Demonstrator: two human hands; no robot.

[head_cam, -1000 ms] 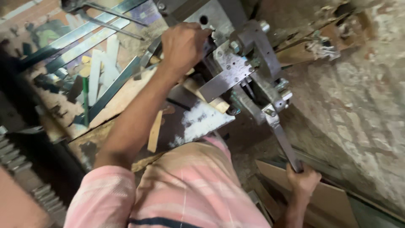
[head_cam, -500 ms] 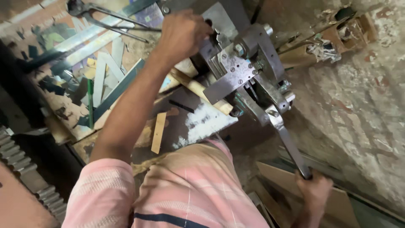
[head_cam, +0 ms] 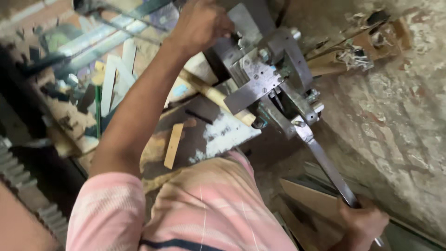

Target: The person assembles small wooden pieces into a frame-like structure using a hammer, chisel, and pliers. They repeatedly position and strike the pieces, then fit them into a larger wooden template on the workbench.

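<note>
Hand press (head_cam: 267, 76), grey steel, is standing on the cluttered counter (head_cam: 204, 125) against a rough wall (head_cam: 399, 107). Head view: left hand (head_cam: 200, 23) is resting closed on the press's upper plate, likely steadying work at the die; whether it is pinching a piece cannot be told. Right hand (head_cam: 362, 221) is wrapping its grip tight around the long lever (head_cam: 330, 169), low at the end for leverage. A wooden strip (head_cam: 173, 145) and pale offcuts (head_cam: 114, 74) are lying nearby.
</note>
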